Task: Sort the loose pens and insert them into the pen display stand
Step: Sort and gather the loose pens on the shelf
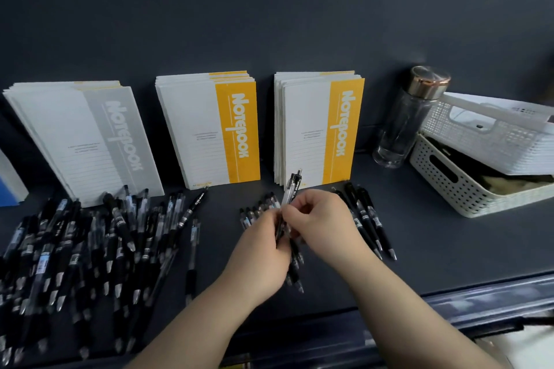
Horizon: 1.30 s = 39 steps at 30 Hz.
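Pens [87,249], black and clear-barrelled, lie in a big loose heap across the left half of a dark shelf [434,255], reaching its front edge. Two small sorted groups lie near the middle of the shelf: a short row [259,209] just behind the hands and a few black pens [370,220] just to their right, tips toward the front edge. The left hand [259,252] is closed around a small bundle of pens [293,263], whose tips poke out below the palm. The right hand [322,219] pinches the upper part of a clear pen [291,192] in that bundle, thumb and forefinger narrow, the clicker end pointing at the back wall. Along the back edge lean three stacks of notebooks [209,132], with a glass bottle [407,120] and white baskets [467,180] toward the right end. No pen display stand can be seen. The step looks like drawing one pen out of the bundle to sort it. To do it well, pull straight along the barrel, keep the left grip firm so neighbours do not slide out, and lay the pen with its matching group, tip facing the same way.
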Each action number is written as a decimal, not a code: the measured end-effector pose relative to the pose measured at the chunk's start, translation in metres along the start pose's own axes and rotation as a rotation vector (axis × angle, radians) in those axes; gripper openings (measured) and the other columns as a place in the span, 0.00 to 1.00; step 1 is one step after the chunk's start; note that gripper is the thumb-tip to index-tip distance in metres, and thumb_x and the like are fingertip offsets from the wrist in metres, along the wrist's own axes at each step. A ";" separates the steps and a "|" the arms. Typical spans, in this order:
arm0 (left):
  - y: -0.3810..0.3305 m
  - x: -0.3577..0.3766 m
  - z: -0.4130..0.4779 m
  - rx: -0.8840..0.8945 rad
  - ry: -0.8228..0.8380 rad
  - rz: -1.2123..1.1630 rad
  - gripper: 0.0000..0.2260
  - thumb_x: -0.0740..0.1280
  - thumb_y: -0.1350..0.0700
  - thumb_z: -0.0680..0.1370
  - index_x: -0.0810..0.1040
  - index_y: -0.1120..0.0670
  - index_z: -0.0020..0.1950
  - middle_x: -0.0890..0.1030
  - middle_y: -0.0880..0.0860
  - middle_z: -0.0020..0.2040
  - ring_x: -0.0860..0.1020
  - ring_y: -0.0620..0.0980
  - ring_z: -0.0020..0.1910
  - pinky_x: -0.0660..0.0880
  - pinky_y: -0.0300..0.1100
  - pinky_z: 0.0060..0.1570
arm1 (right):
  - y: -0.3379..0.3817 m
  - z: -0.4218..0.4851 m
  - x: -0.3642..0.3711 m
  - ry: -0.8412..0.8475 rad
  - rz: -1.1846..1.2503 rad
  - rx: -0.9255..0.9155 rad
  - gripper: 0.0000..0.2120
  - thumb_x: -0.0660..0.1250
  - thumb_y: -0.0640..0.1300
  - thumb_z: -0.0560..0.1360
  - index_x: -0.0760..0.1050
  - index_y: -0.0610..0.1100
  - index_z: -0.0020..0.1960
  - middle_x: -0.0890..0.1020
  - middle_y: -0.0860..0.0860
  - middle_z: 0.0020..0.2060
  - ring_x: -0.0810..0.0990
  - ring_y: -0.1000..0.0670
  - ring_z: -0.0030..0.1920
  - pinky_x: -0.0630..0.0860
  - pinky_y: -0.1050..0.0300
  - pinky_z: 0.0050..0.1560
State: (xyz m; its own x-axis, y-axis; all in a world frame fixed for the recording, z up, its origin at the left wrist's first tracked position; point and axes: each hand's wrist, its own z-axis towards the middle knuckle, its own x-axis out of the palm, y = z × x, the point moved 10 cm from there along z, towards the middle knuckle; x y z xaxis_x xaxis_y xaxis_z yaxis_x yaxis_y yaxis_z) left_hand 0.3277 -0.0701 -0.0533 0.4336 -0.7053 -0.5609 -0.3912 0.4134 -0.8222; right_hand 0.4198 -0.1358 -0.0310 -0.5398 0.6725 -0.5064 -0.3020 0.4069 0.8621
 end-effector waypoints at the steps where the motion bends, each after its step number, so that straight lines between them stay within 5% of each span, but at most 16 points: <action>1: -0.002 0.002 0.000 0.008 -0.007 0.018 0.13 0.59 0.61 0.78 0.71 0.48 0.60 0.79 0.49 0.45 0.80 0.51 0.45 0.78 0.49 0.47 | -0.001 -0.001 -0.001 0.002 0.001 0.005 0.08 0.68 0.45 0.71 0.76 0.43 0.34 0.80 0.50 0.28 0.77 0.52 0.30 0.78 0.52 0.37; 6: -0.017 0.005 0.001 0.085 -0.067 0.114 0.09 0.58 0.60 0.80 0.70 0.53 0.59 0.79 0.49 0.48 0.78 0.45 0.44 0.75 0.42 0.42 | -0.011 0.001 -0.006 -0.006 0.093 0.042 0.13 0.72 0.51 0.70 0.76 0.42 0.34 0.81 0.48 0.29 0.80 0.48 0.33 0.81 0.48 0.41; 10: -0.022 0.013 0.002 0.055 -0.031 -0.097 0.08 0.58 0.58 0.81 0.72 0.47 0.57 0.78 0.47 0.39 0.74 0.40 0.30 0.72 0.36 0.29 | -0.023 -0.001 -0.011 0.007 0.263 0.083 0.12 0.70 0.52 0.72 0.75 0.44 0.38 0.80 0.50 0.31 0.79 0.48 0.34 0.78 0.50 0.38; 13: -0.017 0.023 0.002 -0.072 0.012 -0.374 0.10 0.58 0.57 0.81 0.75 0.47 0.58 0.77 0.46 0.38 0.73 0.41 0.32 0.77 0.41 0.35 | -0.027 -0.005 -0.010 0.074 0.390 0.107 0.05 0.68 0.46 0.75 0.78 0.45 0.48 0.81 0.53 0.32 0.78 0.58 0.31 0.72 0.63 0.35; 16: -0.021 0.032 -0.002 -0.084 0.054 -0.403 0.10 0.55 0.58 0.82 0.75 0.48 0.53 0.76 0.49 0.38 0.75 0.44 0.34 0.79 0.49 0.43 | -0.030 -0.007 -0.011 0.110 0.476 0.117 0.02 0.67 0.39 0.75 0.78 0.41 0.47 0.78 0.52 0.28 0.74 0.57 0.26 0.70 0.67 0.29; 19: -0.019 0.027 -0.002 -0.077 -0.003 -0.280 0.10 0.54 0.56 0.82 0.73 0.48 0.57 0.77 0.49 0.39 0.75 0.46 0.37 0.77 0.50 0.44 | -0.041 0.000 -0.030 0.023 0.345 0.138 0.02 0.69 0.41 0.73 0.79 0.44 0.44 0.79 0.54 0.29 0.74 0.57 0.29 0.70 0.62 0.33; 22: -0.009 0.007 -0.001 -0.075 -0.132 -0.069 0.14 0.53 0.54 0.82 0.68 0.50 0.68 0.77 0.48 0.42 0.73 0.43 0.35 0.70 0.39 0.34 | -0.050 0.009 -0.057 -0.041 -0.157 0.109 0.04 0.66 0.45 0.73 0.79 0.46 0.44 0.80 0.54 0.36 0.76 0.55 0.36 0.70 0.60 0.34; 25: 0.008 -0.015 -0.003 -0.118 -0.220 0.167 0.22 0.52 0.55 0.82 0.55 0.52 0.76 0.76 0.52 0.60 0.77 0.49 0.50 0.70 0.40 0.44 | -0.061 0.015 -0.062 0.007 -0.560 0.104 0.06 0.63 0.45 0.74 0.75 0.43 0.44 0.79 0.48 0.39 0.77 0.47 0.40 0.68 0.58 0.31; 27: 0.019 -0.021 -0.004 -0.162 -0.216 0.308 0.25 0.53 0.56 0.82 0.48 0.52 0.78 0.75 0.54 0.62 0.77 0.54 0.53 0.71 0.42 0.43 | -0.067 0.018 -0.056 0.034 -0.672 0.116 0.05 0.62 0.44 0.74 0.73 0.44 0.48 0.78 0.47 0.44 0.77 0.45 0.44 0.68 0.58 0.33; 31: 0.034 -0.027 -0.008 -0.237 -0.169 0.539 0.29 0.54 0.57 0.81 0.42 0.55 0.78 0.70 0.55 0.66 0.75 0.52 0.54 0.70 0.41 0.41 | -0.067 0.020 -0.047 0.046 -0.752 0.089 0.09 0.59 0.41 0.76 0.72 0.45 0.55 0.78 0.48 0.49 0.75 0.44 0.46 0.71 0.56 0.39; 34: 0.046 -0.021 -0.011 -0.307 -0.072 0.630 0.29 0.53 0.56 0.81 0.42 0.56 0.78 0.65 0.55 0.72 0.72 0.53 0.61 0.72 0.44 0.49 | -0.052 0.017 -0.034 0.055 -0.672 -0.030 0.10 0.60 0.44 0.77 0.73 0.46 0.57 0.79 0.50 0.52 0.77 0.46 0.51 0.72 0.56 0.43; 39: 0.051 -0.009 -0.015 -0.336 0.045 0.683 0.27 0.52 0.55 0.81 0.45 0.57 0.77 0.60 0.57 0.74 0.67 0.55 0.67 0.69 0.46 0.59 | -0.024 0.000 0.018 0.220 -0.453 -0.153 0.07 0.67 0.51 0.74 0.77 0.47 0.46 0.78 0.54 0.37 0.76 0.53 0.40 0.70 0.61 0.36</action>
State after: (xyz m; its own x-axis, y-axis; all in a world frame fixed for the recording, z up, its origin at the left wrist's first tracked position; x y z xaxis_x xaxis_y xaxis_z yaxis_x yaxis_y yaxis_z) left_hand 0.2916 -0.0509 -0.0891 -0.0245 -0.3817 -0.9240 -0.7901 0.5737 -0.2160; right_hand 0.4169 -0.1337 -0.0613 -0.4758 0.2978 -0.8276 -0.6457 0.5207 0.5585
